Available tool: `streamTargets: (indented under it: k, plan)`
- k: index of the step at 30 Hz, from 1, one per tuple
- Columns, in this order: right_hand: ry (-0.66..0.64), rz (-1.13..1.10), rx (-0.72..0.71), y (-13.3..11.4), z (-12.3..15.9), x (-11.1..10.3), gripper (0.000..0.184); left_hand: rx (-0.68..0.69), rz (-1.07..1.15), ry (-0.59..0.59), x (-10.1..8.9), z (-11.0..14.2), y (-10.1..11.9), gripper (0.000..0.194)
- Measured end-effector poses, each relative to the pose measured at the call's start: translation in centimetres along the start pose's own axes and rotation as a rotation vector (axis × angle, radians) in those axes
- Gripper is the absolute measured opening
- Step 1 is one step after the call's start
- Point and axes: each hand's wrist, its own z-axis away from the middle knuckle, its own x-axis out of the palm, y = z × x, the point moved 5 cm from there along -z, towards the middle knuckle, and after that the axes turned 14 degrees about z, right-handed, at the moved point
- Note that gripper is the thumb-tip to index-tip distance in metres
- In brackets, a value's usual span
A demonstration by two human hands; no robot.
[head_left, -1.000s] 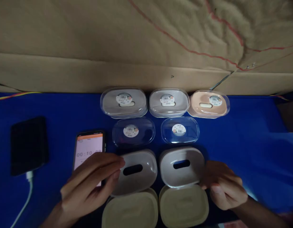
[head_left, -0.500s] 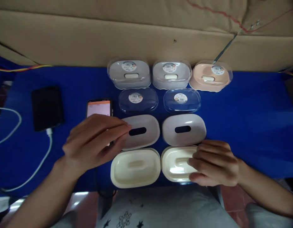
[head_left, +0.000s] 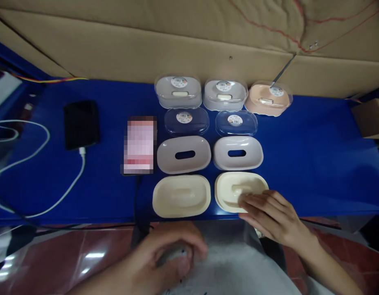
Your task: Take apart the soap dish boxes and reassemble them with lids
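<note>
Two cream oval trays with a raised ridge in the middle lie side by side near the table's front edge: the left cream tray (head_left: 181, 205) and the right cream tray (head_left: 229, 190). My right hand (head_left: 271, 215) is at the near right rim of the right one, fingers over the inside and thumb by the outer edge. Low over my lap, my left hand (head_left: 174, 256) is curved with thumb and fingers apart, holding nothing visible. Behind the cream trays are a left pale oval piece (head_left: 166, 157) and a right pale oval piece (head_left: 253, 153), each with a central slot.
Farther back lie a left clear lid (head_left: 195, 125) and a right clear lid (head_left: 249, 127). Two grey lidded boxes (head_left: 192, 100) and a peach box (head_left: 260, 104) stand against the cardboard (head_left: 177, 49). At left are a phone (head_left: 140, 143) and a black device (head_left: 82, 123) with a white cable.
My left hand has moved from the left slotted piece down toward my lap. My right hand remains at the right cream tray. The camera view has shifted.
</note>
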Motion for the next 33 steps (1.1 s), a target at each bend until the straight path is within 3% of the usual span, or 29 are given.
streamTargets:
  k: [2,5,7,10,13,17,19,21,25,30,33]
  plan:
    - [0.098,-0.068,0.058,0.2,0.1,-0.8,0.024,-0.156,0.499,-0.072,1.3,-6.9,3.1,0.045]
    - [0.193,-0.146,0.042,-0.4,-1.6,-1.9,0.018,-0.218,0.834,-0.138,2.6,-12.0,6.8,0.071]
    - [0.211,-0.120,-0.032,-1.0,-3.5,-2.2,0.014,-0.208,0.856,-0.128,2.4,-13.3,7.9,0.078]
    - [0.232,0.001,-0.120,-0.8,-5.6,-1.8,0.027,-0.234,0.769,0.016,0.2,-15.0,8.0,0.048]
    - [0.209,0.008,0.036,1.8,-5.7,-0.5,0.045,-0.266,0.673,0.181,-2.6,-16.8,8.0,0.034]
    - [-0.009,0.037,0.299,4.7,-3.9,2.4,0.047,-0.311,0.664,0.216,-3.8,-17.9,7.0,0.034]
    - [-0.110,0.073,0.308,4.7,-3.3,3.6,0.046,-0.324,0.692,0.190,-3.6,-17.9,6.3,0.038]
    - [-0.111,0.097,0.302,4.4,-3.1,4.1,0.040,-0.324,0.716,0.148,-3.2,-17.8,5.7,0.044]
    - [0.058,0.117,0.371,4.5,-2.9,3.2,0.031,-0.269,0.750,0.090,-3.3,-17.6,5.6,0.049]
    - [0.391,0.058,0.500,4.1,-2.1,1.0,0.027,-0.219,0.726,0.044,-3.7,-17.6,5.6,0.051]
    - [0.436,0.041,0.396,1.7,-2.7,0.5,0.029,-0.187,0.695,0.035,-3.8,-17.7,5.4,0.058]
